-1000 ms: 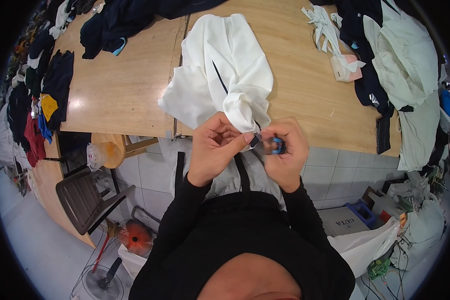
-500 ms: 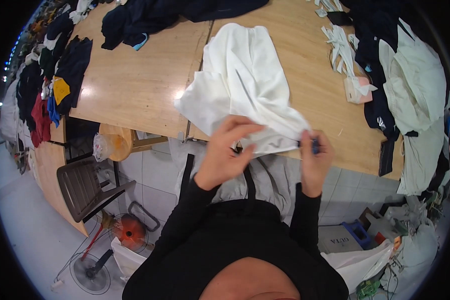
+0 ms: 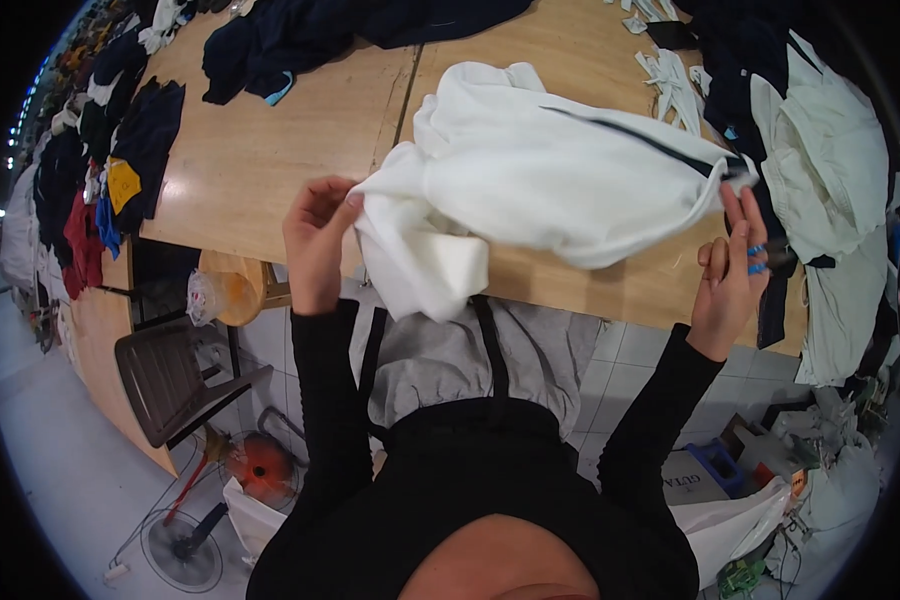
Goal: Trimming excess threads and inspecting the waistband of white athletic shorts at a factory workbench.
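Observation:
A white garment [image 3: 570, 180] with a dark navy stripe is stretched between my hands, partly lifted above the wooden table. My left hand [image 3: 318, 235] pinches its left edge between thumb and fingers. At the far right end, the fingertips of my right hand [image 3: 732, 280] grip the garment where the stripe ends. Blue bands [image 3: 757, 258] circle a finger of that hand, and a dark blurred thing sticks out beside them; its kind I cannot make out. A loose white fold [image 3: 425, 270] hangs over the table's near edge, before my grey apron-like cloth [image 3: 440, 355].
Dark navy garments [image 3: 370, 25] lie along the table's [image 3: 260, 150] far side. White fabric strips [image 3: 670, 90] and a pile of white garments [image 3: 835, 170] are on the right. To the left stand a wooden stool [image 3: 245, 290], a brown chair [image 3: 175, 380] and fans [image 3: 260, 470].
My hands have moved apart, left hand leftward and right hand up to the right. The white garment has gone from lying lengthwise to being spread sideways, showing its dark stripe.

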Demonstrator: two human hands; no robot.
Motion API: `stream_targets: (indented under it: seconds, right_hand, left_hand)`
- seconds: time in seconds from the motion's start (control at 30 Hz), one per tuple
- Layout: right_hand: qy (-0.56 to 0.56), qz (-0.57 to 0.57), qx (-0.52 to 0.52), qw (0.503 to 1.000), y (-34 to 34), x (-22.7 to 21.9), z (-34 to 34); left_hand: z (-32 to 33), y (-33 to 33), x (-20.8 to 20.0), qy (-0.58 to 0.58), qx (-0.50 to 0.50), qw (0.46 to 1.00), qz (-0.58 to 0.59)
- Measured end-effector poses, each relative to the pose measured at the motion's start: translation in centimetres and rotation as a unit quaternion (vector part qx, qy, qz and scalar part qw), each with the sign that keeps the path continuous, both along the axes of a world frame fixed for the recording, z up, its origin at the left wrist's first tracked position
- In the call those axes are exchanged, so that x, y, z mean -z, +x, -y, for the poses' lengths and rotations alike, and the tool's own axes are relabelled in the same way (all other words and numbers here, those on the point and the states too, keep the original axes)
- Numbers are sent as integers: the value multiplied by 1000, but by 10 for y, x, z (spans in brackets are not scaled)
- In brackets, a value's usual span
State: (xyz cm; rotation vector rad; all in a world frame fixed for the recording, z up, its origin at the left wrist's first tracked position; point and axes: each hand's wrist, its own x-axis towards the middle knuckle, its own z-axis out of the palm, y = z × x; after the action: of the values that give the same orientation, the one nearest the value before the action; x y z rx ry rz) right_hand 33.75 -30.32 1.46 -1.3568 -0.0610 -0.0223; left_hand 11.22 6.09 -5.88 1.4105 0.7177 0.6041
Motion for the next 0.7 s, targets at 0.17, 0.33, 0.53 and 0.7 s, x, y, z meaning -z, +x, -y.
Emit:
stream_targets:
  seconds: [0.17, 0.33, 0.53, 0.7]
  right_hand:
    - [-85, -103, -49, 990, -18, 65, 34]
    - [-188, -155, -135, 960, -76, 105, 19]
    - [-183, -188, -230, 937, -89, 90, -37]
    - [-203, -154, -283, 925, -82, 79, -48]
  left_hand:
    - [-3, -43, 40, 78, -142, 985, -54]
    - [58, -39, 32, 1, -105, 994, -41]
    - [63, -34, 45, 186, -26, 966, -176]
    - [113, -9, -12, 306, 212, 927, -41]
